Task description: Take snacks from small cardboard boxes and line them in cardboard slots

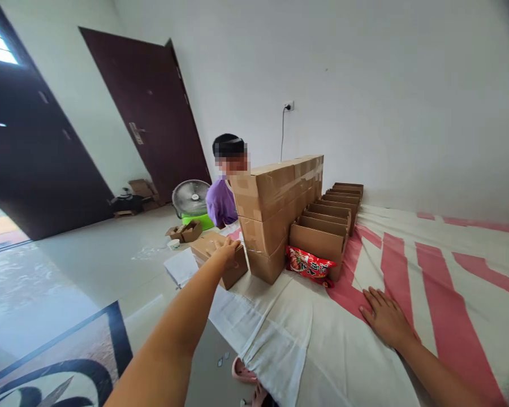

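Note:
My left hand [228, 250] reaches far forward and rests on top of a closed small cardboard box [220, 261] at the near left end of a stack of taped boxes [275, 209]. Its fingers curl over the box's top edge. My right hand [385, 316] lies flat, fingers spread, on the white and pink striped cloth [449, 294]. A red snack packet [309, 264] lies against the front of a row of open-topped cartons [328, 226].
Another person in a purple shirt [221, 202] sits behind the stack. A floor fan [190, 199] stands on a green base, with small open boxes [184, 232] nearby. Dark doors [148, 113] line the left wall. Pink sandals [246, 376] lie by the cloth's edge.

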A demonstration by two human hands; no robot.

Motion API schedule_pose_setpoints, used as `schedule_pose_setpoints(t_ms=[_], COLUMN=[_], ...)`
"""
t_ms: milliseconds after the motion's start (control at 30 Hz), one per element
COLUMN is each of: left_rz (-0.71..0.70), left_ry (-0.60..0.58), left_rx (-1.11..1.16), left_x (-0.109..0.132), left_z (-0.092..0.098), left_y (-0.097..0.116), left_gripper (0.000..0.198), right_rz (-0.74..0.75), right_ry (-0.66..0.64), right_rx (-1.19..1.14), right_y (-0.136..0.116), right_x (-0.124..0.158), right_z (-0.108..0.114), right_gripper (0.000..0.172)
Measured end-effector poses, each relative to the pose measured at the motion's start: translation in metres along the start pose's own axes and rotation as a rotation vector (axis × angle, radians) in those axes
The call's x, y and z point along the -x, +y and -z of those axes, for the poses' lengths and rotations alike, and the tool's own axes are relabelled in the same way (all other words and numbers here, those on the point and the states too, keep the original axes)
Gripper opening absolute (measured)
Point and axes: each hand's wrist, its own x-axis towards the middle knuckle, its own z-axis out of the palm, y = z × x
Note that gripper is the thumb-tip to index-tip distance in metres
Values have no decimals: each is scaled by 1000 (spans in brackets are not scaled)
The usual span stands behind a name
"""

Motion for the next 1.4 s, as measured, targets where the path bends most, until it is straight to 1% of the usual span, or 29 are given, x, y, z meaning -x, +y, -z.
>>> schedule_pose_setpoints(t_ms=[167, 300, 367, 433, 533, 633, 667, 767, 867, 900, 967, 1033, 1067, 1100, 1133, 1167, 1200, 1233, 1267, 1300, 1333, 1400], left_rz=[-120, -194, -222, -254, -313, -383, -419, -535, -750, -840, -1042, -1217, -1289, -1357, -1419, -1475, -1525, -1567, -1604, -1633, -1651, -1643], left_ry=[3, 8, 6, -5, -32, -19, -7, -45, -77, -89, -132, -157, -172, -197, -225, -250, -270, -282, -288, -289, -281, -223], left_rx=[-11, -33, -45, -53, -45, -14, 0, 64, 134, 170, 256, 368, 432, 491, 543, 587, 623, 643, 649, 636, 613, 577], left_x=[12, 36, 55, 81, 126, 171, 185, 221, 252, 262, 277, 287, 290, 290, 289, 286, 283, 278, 273, 267, 262, 251], left_z=[3, 2, 0, -1, -3, -10, -13, -25, -27, -25, -15, -2, 4, 10, 14, 18, 21, 23, 25, 26, 26, 21], left_y=[-10, -17, -18, -17, -14, -8, -5, 7, 31, 41, 63, 84, 94, 103, 111, 119, 126, 132, 137, 142, 145, 150], left_gripper=[88, 84, 83, 83, 85, 78, 78, 79, 74, 75, 79, 82, 83, 84, 84, 82, 77, 71, 62, 54, 46, 35], right_rz=[-6, -19, -15, -8, -12, -14, -16, -12, -7, -16, -45, -54, -36, 16, 92, 199, 331, 422, 473, 483, 458, 341], right_ry=[-2, -19, -21, -26, -33, -21, -15, -10, -1, 1, -12, -38, -51, -75, -111, -163, -247, -316, -346, -339, -310, -215], right_rx=[-56, -71, -73, -68, -63, -68, -73, -100, -178, -265, -515, -735, -814, -887, -951, -1055, -1134, -1142, -1098, -1036, -976, -895], right_y=[-4, -5, -5, -6, -6, -6, -6, -5, -4, -4, -5, -7, -9, -11, -12, -14, -14, -15, -14, -13, -10, -3], right_x=[4, 5, 5, 5, 5, 6, 6, 7, 5, 4, 3, 6, 10, 16, 24, 34, 45, 57, 69, 81, 93, 118], right_z=[9, 12, 13, 14, 16, 14, 14, 11, 9, 10, 16, 29, 38, 50, 63, 77, 91, 104, 116, 126, 133, 140], right_gripper=[65, 65, 65, 65, 65, 65, 65, 65, 64, 65, 69, 71, 72, 73, 74, 75, 75, 77, 78, 80, 80, 78])
